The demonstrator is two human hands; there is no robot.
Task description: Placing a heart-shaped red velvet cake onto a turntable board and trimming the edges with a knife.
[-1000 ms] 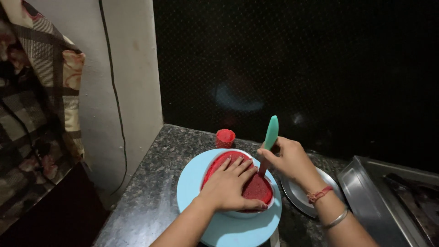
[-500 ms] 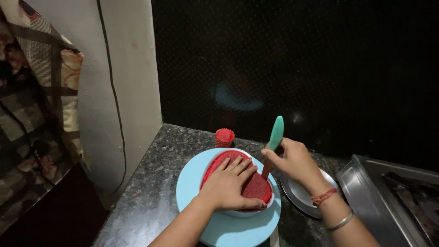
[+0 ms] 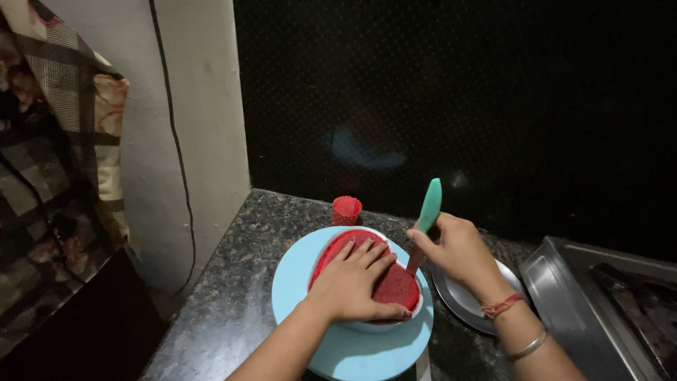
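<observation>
Speckled granite counter (image 3: 233, 296), dark wall behind. Left hand (image 3: 352, 282) flat, fingers spread, pressing red heart-shaped cake (image 3: 398, 286) on blue turntable (image 3: 296, 282). Right hand (image 3: 458, 250) clenched around teal-handled knife (image 3: 428, 208), blade apparently in cake edge.

Red cake (image 3: 395, 286) on a white board over a light blue turntable (image 3: 296, 282); the knife (image 3: 429, 204) has a teal-green handle, and a small red cup (image 3: 346, 209) stands behind. Countertop (image 3: 233, 303) is speckled black-and-grey granite, the wall behind black with a fine dotted pattern, the side wall (image 3: 204, 106) cream with a black cable (image 3: 173, 134) running down it. Hanging cloth (image 3: 63, 141) shows brown-and-cream check with a floral print; steel plate (image 3: 465, 303) and tray (image 3: 564, 282) are silver-grey, and the right hand's (image 3: 458, 250) wrist carries a red thread and a silver bangle.
</observation>
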